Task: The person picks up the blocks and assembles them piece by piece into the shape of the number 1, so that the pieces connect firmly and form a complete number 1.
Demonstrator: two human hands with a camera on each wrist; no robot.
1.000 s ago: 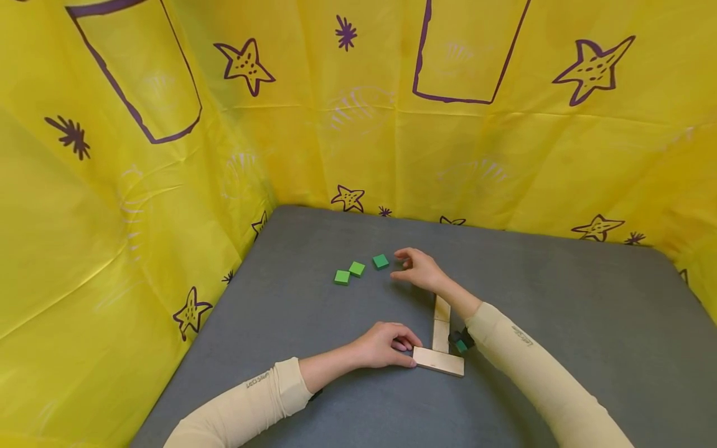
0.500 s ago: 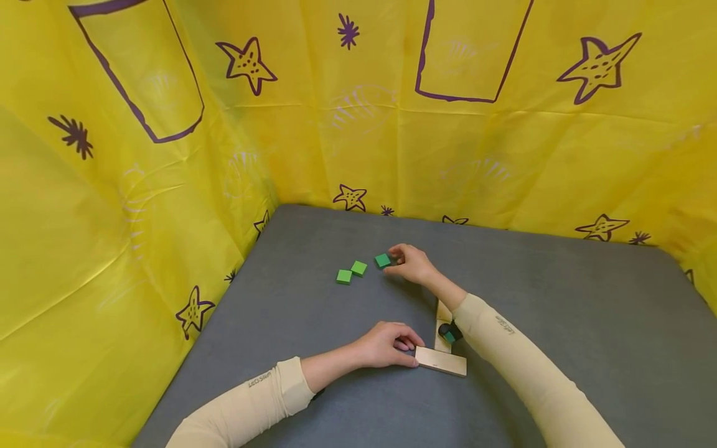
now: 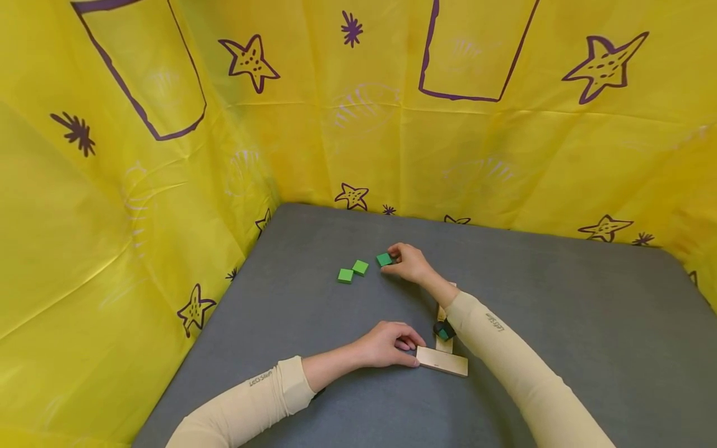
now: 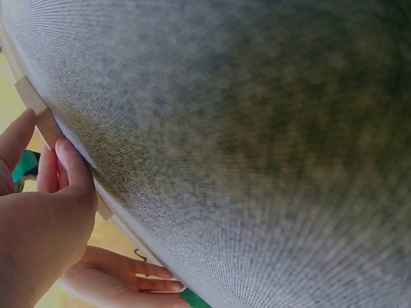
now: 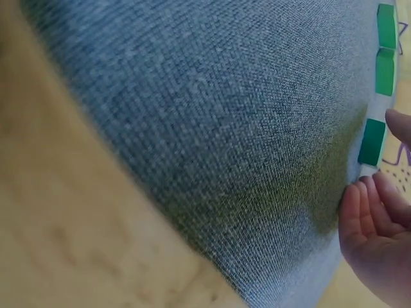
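Head view: right grip at dark-green block's edge; gap leftward.

On the table, three tiles run left to right, each slightly farther back: the left tile and middle tile close together, the right tile apart from them. Right of the latter is the right grip. Nearer, a crosswise block has the left grip at its left end; just behind it, a lengthwise block runs away, partly beneath the right forearm. Cloth walls stand left and far.
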